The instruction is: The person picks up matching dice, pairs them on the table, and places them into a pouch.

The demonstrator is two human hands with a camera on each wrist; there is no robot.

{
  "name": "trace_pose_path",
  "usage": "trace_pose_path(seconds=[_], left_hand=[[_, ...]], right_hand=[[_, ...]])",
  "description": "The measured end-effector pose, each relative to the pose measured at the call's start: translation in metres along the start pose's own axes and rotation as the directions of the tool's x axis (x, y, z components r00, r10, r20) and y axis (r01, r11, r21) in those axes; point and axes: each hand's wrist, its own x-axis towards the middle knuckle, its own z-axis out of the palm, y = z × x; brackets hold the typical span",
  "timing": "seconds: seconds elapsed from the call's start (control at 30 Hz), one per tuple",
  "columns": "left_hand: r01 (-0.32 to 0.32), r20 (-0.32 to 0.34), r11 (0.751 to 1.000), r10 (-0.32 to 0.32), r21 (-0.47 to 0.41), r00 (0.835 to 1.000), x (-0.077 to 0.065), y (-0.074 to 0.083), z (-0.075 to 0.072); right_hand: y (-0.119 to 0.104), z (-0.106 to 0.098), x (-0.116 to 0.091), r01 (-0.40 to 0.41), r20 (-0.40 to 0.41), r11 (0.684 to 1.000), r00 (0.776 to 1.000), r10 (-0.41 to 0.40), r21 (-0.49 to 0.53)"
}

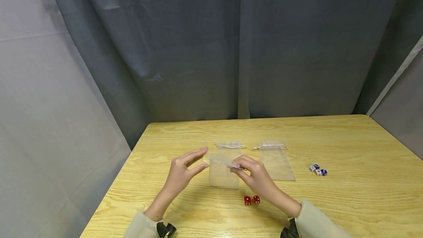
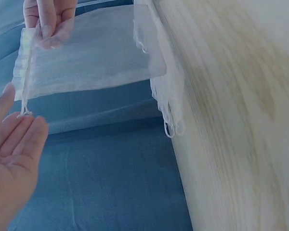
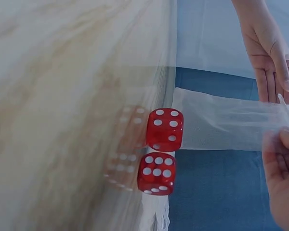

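Note:
A sheer white drawstring pouch (image 1: 223, 175) hangs over the table from my right hand (image 1: 252, 173), whose thumb and fingers pinch its gathered top edge. My left hand (image 1: 185, 170) is at the opposite end of that edge, thumb and fingers apart and fairly straight. In the left wrist view, the pouch's knotted cord end (image 2: 25, 111) hangs right at the left fingertips. Two red dice (image 1: 252, 200) with white dots lie on the table just below the right hand; the right wrist view shows them large beside the hanging pouch (image 3: 216, 120).
Two more sheer pouches lie flat farther back: one (image 1: 231, 144) partly hidden behind the held pouch, another (image 1: 275, 162) to its right. Several white and blue dice (image 1: 318, 170) sit at the right of the wooden table (image 1: 363, 194). Grey curtains (image 1: 198, 47) stand behind it.

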Motion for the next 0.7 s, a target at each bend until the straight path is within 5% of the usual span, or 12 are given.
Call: trace_pose_path(seconds=[0.13,0.3,0.7], left_hand=[[0.106,0.07,0.988,-0.099,-0.113,0.993,0.0,0.0033,0.0012],[0.19,0.106,0.976,-0.179,-0.105,0.978,-0.0015,0.0045,0.0029],[0.121,0.101,0.991,-0.114,-0.063,0.988,-0.0071,0.0053,0.0011]], right_hand=[[-0.0008,0.0005,-0.0005,0.024,0.019,1.0,1.0,-0.024,-0.002],[-0.0026,0.0006,-0.0011,0.039,0.039,0.999,0.998,-0.04,0.006],[-0.002,0.0006,-0.0055,0.031,0.072,0.998,0.997,-0.035,0.052]])
